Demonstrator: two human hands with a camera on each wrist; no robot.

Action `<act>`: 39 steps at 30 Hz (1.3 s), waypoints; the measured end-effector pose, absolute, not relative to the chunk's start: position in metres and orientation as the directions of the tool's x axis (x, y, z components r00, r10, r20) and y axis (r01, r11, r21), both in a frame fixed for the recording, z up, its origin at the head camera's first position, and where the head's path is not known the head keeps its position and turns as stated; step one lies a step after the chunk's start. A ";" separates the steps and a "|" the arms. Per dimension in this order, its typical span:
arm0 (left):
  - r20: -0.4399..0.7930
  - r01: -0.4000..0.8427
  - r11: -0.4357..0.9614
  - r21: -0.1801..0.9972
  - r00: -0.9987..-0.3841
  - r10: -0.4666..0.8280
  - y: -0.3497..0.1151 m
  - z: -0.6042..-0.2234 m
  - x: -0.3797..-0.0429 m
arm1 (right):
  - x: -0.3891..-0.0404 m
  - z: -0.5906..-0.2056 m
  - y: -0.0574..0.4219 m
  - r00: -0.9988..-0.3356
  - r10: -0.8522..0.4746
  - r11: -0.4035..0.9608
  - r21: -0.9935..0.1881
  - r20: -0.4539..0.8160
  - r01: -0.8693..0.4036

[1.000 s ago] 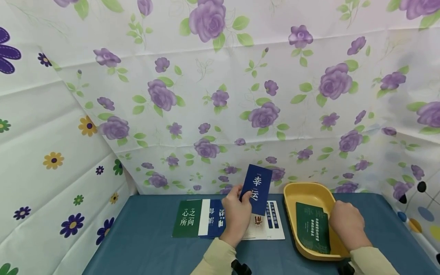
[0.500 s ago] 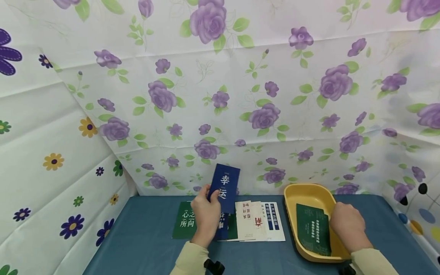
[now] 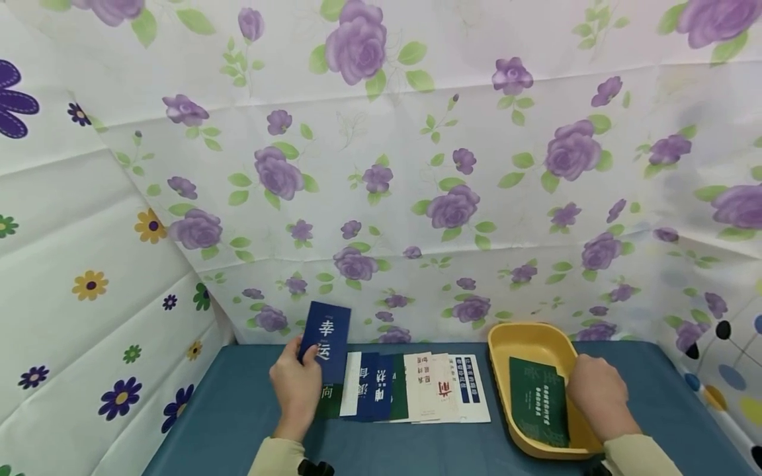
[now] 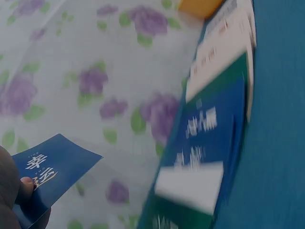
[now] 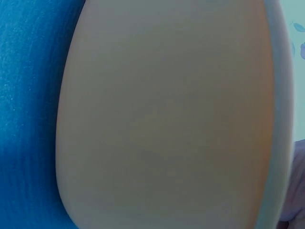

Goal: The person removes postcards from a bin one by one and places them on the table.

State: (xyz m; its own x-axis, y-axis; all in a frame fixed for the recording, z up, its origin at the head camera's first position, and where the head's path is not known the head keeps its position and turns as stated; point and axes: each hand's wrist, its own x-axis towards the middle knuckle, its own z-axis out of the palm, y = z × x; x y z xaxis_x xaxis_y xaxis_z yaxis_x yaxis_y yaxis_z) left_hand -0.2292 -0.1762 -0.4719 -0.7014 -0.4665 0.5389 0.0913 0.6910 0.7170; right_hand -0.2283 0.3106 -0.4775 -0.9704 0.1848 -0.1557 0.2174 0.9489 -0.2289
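Observation:
My left hand [image 3: 296,395] pinches a dark blue card [image 3: 326,329] with white characters, thumb on its face. The card is held above the left end of an overlapping row of cards [image 3: 424,390], partly hiding a green card [image 3: 329,403] there. In the left wrist view the same blue card [image 4: 59,164] is apart from the row. My right hand [image 3: 598,396] grips the right rim of a yellow plastic basket [image 3: 526,338]; its fingertips are hidden. Green cards [image 3: 538,403] lie inside. The basket's side [image 5: 162,114] fills most of the right wrist view.
A blue-green cloth [image 3: 208,423] covers the table. Behind it rises a white sheet with purple flowers [image 3: 357,158], and another flowered sheet [image 3: 89,251] closes the left side. The basket stands to the right of the row.
My left hand has carried the blue card leftward, from above the row's right part to its left end, uncovering the middle cards. The right hand stays on the basket.

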 end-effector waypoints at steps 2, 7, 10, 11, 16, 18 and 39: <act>0.521 0.056 0.699 0.712 -0.710 -0.474 -0.190 -0.478 -0.229 | -0.229 -0.476 0.310 -0.973 0.182 0.950 -0.231 -0.140 0.211; 0.476 -0.007 0.723 0.691 -0.748 -0.463 -0.214 -0.493 -0.229 | -0.228 -0.476 0.311 -0.972 0.191 0.949 -0.228 -0.138 0.219; 0.431 -0.049 0.727 0.684 -0.778 -0.458 -0.221 -0.502 -0.230 | -0.227 -0.476 0.311 -0.969 0.191 0.948 -0.229 -0.155 0.223; 0.412 -0.065 0.725 0.685 -0.787 -0.459 -0.222 -0.504 -0.230 | -0.227 -0.477 0.311 -0.969 0.191 0.947 -0.230 -0.156 0.223; 0.339 -0.129 0.718 0.684 -0.815 -0.469 -0.227 -0.515 -0.233 | -0.227 -0.476 0.309 -0.973 0.183 0.948 -0.237 -0.141 0.212; 0.324 -0.141 0.719 0.681 -0.823 -0.467 -0.228 -0.518 -0.234 | -0.227 -0.476 0.309 -0.975 0.181 0.949 -0.236 -0.131 0.208; 0.264 -0.261 0.743 0.617 -0.820 -0.508 -0.223 -0.531 -0.237 | -0.228 -0.478 0.310 -0.973 0.186 0.950 -0.226 -0.139 0.214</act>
State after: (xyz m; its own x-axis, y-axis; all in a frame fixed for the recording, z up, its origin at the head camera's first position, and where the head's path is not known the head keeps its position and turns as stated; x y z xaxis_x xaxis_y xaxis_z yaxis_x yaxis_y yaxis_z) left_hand -0.2367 -0.2229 -0.5308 -0.8200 -0.5078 0.2640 -0.2614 0.7427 0.6165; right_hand -0.2279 0.3097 -0.4782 -0.9727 0.1862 -0.1387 0.2141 0.9504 -0.2257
